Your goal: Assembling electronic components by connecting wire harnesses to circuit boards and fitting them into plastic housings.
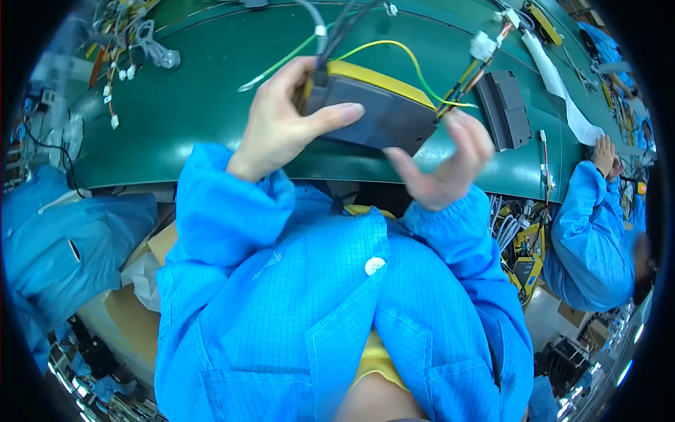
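Above the near edge of the bench, my left hand (285,123) grips the left end of a flat dark grey and yellow box (376,112), its thumb lying on the grey face. The box is tilted, with its yellow side upward. Grey and black cables leave it at the left. A yellow-green wire (404,48) arcs over its top. At the right end, a bundle of wires (460,81) with white connectors sticks out. My right hand (450,162) is beside that end, thumb and fingers apart; its fingertips are close to the wires, and I cannot tell whether they touch.
A dark grey cover-like part (505,111) lies on the green bench (204,105) to the right. Loose cables with white plugs (158,53) lie at the far left. Another person (594,232) works at the right, hands on a white strip (552,77). Yellow units and cables (524,246) sit below the bench.
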`<action>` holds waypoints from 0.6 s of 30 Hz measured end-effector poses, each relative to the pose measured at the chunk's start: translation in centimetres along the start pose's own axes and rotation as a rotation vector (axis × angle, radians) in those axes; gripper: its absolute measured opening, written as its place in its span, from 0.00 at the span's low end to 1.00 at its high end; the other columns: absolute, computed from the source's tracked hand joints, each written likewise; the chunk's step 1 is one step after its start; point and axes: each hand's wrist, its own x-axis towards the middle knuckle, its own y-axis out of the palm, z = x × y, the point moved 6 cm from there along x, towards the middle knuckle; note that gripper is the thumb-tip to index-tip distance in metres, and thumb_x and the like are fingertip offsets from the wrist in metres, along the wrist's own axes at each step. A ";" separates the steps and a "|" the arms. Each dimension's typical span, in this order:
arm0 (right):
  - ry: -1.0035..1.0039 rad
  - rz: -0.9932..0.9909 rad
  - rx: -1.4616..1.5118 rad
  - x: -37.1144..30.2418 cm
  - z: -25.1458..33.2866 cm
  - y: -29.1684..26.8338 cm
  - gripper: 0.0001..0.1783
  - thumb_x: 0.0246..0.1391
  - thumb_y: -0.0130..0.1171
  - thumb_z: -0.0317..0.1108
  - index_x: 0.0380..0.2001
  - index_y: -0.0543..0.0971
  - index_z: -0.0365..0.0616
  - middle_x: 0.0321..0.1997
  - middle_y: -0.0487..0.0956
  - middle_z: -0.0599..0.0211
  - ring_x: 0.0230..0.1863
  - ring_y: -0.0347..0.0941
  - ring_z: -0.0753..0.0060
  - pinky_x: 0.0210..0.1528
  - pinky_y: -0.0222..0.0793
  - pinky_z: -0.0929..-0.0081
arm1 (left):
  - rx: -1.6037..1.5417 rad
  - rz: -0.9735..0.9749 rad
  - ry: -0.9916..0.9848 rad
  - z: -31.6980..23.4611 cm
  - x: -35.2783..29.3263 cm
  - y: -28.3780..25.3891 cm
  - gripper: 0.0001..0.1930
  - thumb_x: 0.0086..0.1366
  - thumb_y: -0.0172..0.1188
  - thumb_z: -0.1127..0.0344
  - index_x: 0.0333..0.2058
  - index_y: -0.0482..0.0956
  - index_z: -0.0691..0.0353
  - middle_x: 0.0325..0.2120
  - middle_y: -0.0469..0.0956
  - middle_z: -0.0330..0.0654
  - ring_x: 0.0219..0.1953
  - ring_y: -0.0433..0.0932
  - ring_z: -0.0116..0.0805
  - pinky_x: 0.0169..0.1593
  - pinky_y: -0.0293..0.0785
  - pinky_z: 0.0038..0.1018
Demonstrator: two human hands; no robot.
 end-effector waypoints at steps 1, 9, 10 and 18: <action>0.191 0.023 -0.035 -1.3 -1.3 -0.9 0.41 0.32 0.75 0.38 0.50 0.66 0.39 0.47 0.67 0.57 0.47 0.66 0.58 0.46 0.65 0.66 | -0.073 -0.023 -0.011 -0.1 -0.4 -0.2 0.29 0.49 0.70 0.64 0.47 0.68 0.72 0.39 0.76 0.46 0.40 0.76 0.30 0.45 0.72 0.24; 1.065 0.303 0.940 -2.7 -2.8 1.7 0.40 0.42 0.67 0.29 0.58 0.61 0.32 0.54 0.68 0.59 0.55 0.65 0.66 0.55 0.63 0.71 | -0.271 0.003 -0.006 1.8 -0.8 -1.1 0.32 0.51 0.68 0.65 0.52 0.64 0.69 0.43 0.74 0.46 0.45 0.74 0.32 0.51 0.68 0.26; 1.068 0.298 0.968 -2.4 -2.7 1.8 0.40 0.42 0.67 0.29 0.58 0.61 0.32 0.54 0.69 0.59 0.55 0.66 0.66 0.54 0.63 0.72 | -0.266 0.009 -0.001 1.7 -0.8 -1.1 0.33 0.50 0.68 0.64 0.52 0.63 0.69 0.44 0.74 0.46 0.45 0.74 0.33 0.51 0.68 0.26; 0.938 0.363 0.793 -0.9 -2.4 1.9 0.30 0.45 0.65 0.28 0.52 0.67 0.30 0.43 0.71 0.65 0.48 0.69 0.72 0.51 0.65 0.76 | -0.241 -0.034 -0.012 2.0 -1.4 -1.8 0.35 0.51 0.68 0.60 0.53 0.62 0.68 0.45 0.73 0.47 0.47 0.73 0.33 0.52 0.67 0.28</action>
